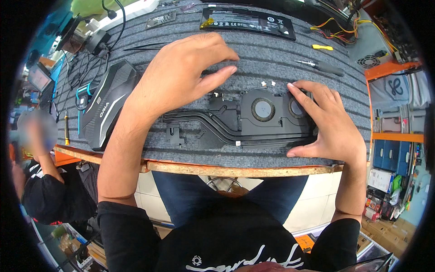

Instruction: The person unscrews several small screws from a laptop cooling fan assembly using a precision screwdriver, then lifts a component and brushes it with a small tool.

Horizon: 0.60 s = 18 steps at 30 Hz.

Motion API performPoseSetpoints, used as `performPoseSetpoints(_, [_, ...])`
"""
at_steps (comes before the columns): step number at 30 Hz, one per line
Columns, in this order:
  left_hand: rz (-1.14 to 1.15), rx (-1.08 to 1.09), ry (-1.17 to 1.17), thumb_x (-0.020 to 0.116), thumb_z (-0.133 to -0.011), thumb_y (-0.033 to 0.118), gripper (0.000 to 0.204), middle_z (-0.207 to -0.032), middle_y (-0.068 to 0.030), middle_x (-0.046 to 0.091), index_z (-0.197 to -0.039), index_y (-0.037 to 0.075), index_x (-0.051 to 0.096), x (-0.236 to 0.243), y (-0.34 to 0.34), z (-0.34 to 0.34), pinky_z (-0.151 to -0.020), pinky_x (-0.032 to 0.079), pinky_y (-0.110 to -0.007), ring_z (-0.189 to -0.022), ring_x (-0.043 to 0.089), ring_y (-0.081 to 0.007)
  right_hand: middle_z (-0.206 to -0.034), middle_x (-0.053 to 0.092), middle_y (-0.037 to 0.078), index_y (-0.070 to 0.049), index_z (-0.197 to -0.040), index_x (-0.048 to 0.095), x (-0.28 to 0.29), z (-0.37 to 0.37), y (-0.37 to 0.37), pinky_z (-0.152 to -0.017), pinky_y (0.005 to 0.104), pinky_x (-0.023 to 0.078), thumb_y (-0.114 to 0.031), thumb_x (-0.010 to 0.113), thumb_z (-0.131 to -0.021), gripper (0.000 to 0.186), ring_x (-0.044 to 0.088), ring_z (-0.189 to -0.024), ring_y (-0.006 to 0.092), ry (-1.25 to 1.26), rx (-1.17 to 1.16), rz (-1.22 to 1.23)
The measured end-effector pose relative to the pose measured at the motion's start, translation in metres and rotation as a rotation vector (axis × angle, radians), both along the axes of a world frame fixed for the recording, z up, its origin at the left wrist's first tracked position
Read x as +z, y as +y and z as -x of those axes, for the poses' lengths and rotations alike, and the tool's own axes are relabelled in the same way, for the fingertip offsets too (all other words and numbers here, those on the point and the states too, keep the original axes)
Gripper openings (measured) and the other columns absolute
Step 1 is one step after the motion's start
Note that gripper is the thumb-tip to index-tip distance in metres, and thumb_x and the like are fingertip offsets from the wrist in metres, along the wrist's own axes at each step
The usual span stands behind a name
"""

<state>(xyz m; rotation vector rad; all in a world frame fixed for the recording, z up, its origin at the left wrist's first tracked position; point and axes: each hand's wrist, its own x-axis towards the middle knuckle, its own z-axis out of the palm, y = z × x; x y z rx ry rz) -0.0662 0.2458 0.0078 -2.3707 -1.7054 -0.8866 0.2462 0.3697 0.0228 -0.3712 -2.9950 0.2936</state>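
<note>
A black laptop cooling assembly (222, 133) with two fans and long heat pipes lies flat on the grey ribbed mat (176, 154). My right hand (331, 127) grips its right end, fingertips on the right fan and thumb along the near edge. My left hand (190, 72) hovers over the area left of the left fan (263, 109), thumb and curled fingers apart with nothing visible between them. Small white pieces (268, 84) lie just beyond the fans. A small dark bracket-shaped part (175, 136) shows at the lower left of the assembly.
A black angular device (106, 109) and cables stand left; a flat battery (247, 25), screwdriver (319, 67), yellow pry tool (322, 47) and power supply (371, 50) lie behind. The wooden edge (244, 171) runs along the front. Another person (54, 195) is at lower left.
</note>
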Motion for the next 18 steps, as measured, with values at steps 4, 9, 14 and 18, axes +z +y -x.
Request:
performPoseSetpoints(4, [0.018, 0.006, 0.022, 0.078, -0.09, 0.014, 0.02, -0.103, -0.0111, 0.071, -0.108, 0.004, 0.074, -0.003, 0.002, 0.001, -0.084, 0.056, -0.039, -0.096, 0.07, -0.0326, -0.141, 0.055, 0.018, -0.002, -0.149, 0.054, 0.01, 0.0, 0.003, -0.113, 0.0477, 0.037, -0.055, 0.09, -0.066, 0.105, 0.054, -0.13, 0.0375, -0.07, -0.021, -0.052])
performPoseSetpoints(9, [0.026, 0.03, 0.033, 0.077, -0.091, 0.013, 0.018, -0.102, -0.0113, 0.07, -0.107, 0.004, 0.073, -0.002, -0.003, 0.007, -0.086, 0.055, -0.04, -0.097, 0.069, -0.0331, -0.134, 0.057, 0.017, -0.001, -0.145, 0.057, 0.011, 0.007, 0.006, -0.112, 0.0475, 0.038, -0.051, 0.09, -0.066, 0.099, 0.055, -0.129, 0.0354, -0.056, 0.051, -0.054])
performPoseSetpoints(14, [0.016, 0.008, 0.021, 0.078, -0.09, 0.014, 0.019, -0.101, -0.0117, 0.07, -0.105, 0.004, 0.072, -0.005, -0.001, 0.007, -0.086, 0.055, -0.04, -0.098, 0.069, -0.0326, -0.131, 0.057, 0.016, -0.002, -0.142, 0.059, 0.011, 0.005, 0.005, -0.112, 0.0477, 0.039, -0.052, 0.091, -0.064, 0.098, 0.055, -0.129, 0.0347, -0.058, 0.04, -0.077])
performPoseSetpoints(18, [0.094, -0.046, -0.016, 0.08, -0.088, 0.019, 0.025, -0.101, -0.013, 0.07, -0.105, 0.002, 0.072, 0.0, -0.005, 0.006, -0.087, 0.055, -0.04, -0.098, 0.069, -0.0326, -0.133, 0.056, 0.016, -0.003, -0.141, 0.058, 0.013, 0.006, 0.001, -0.112, 0.0481, 0.039, -0.051, 0.093, -0.063, 0.097, 0.055, -0.129, 0.0351, -0.029, 0.036, -0.103])
